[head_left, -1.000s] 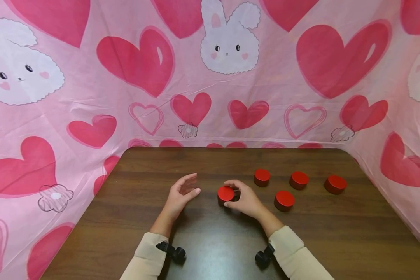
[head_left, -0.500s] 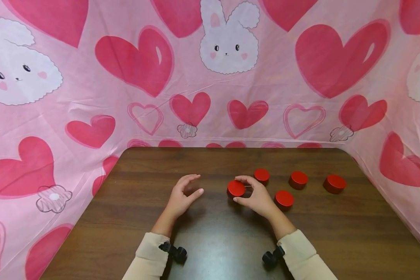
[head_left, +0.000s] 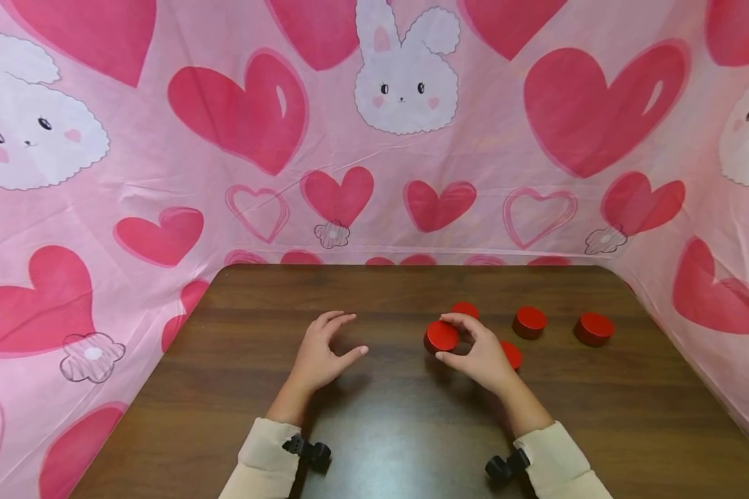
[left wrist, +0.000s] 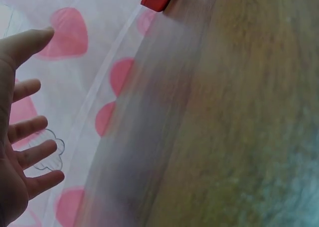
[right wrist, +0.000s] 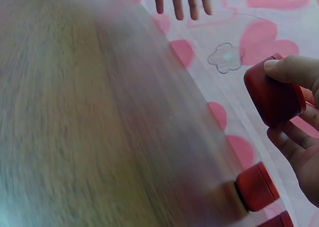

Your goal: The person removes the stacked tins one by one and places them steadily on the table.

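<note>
A short red cylinder (head_left: 442, 336) is held between the thumb and fingers of my right hand (head_left: 483, 352), at mid-table. The right wrist view shows this cylinder (right wrist: 271, 95) up off the table, with a seam near one end. Just behind the right hand lies another red cylinder (head_left: 465, 308), partly covered by the fingers. A further one (head_left: 512, 355) peeks out beside the wrist side of that hand. My left hand (head_left: 318, 355) hovers over the table to the left, thumb and fingers apart, with nothing in it.
Two more red cylinders, a nearer one (head_left: 530, 322) and a farther one (head_left: 594, 328), stand toward the right of the brown wooden table (head_left: 256, 305). A pink cloth (head_left: 374, 152) with hearts and rabbits surrounds the table at the back and sides.
My right hand has carried the red cylinder to the right, toward the other cylinders, which it now partly hides. The left hand stays nearly in place, its thumb spread slightly wider.
</note>
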Action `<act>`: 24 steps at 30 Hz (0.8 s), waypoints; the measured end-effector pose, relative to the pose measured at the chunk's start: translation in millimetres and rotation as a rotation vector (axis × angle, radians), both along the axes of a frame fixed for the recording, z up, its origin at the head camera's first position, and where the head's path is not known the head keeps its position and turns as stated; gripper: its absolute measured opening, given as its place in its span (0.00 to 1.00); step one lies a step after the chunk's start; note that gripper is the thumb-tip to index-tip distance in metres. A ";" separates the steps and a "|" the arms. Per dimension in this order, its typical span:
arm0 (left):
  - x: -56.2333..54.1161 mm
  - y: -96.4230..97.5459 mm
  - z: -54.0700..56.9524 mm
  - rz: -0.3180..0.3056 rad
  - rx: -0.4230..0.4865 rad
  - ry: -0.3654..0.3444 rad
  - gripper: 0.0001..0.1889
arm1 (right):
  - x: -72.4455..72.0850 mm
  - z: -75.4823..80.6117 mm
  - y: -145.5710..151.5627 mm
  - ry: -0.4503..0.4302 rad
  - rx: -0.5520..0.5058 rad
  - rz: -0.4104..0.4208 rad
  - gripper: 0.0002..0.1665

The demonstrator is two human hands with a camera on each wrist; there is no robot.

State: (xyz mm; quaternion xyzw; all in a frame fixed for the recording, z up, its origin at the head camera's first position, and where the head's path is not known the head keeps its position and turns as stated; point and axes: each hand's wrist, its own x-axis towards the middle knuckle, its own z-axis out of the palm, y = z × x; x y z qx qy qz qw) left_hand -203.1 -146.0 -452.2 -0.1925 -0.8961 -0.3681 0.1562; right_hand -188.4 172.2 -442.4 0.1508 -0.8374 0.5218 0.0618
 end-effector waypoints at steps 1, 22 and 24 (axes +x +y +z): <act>0.1 -0.2 0.2 0.004 -0.018 0.003 0.33 | 1.0 0.8 1.8 0.003 -0.003 -0.002 0.37; 5.2 -20.2 9.8 0.124 -0.263 0.150 0.35 | 14.7 13.1 49.0 0.027 0.091 -0.125 0.37; 6.2 -22.5 10.5 0.131 -0.275 0.156 0.35 | 16.3 13.8 52.8 0.027 0.091 -0.131 0.37</act>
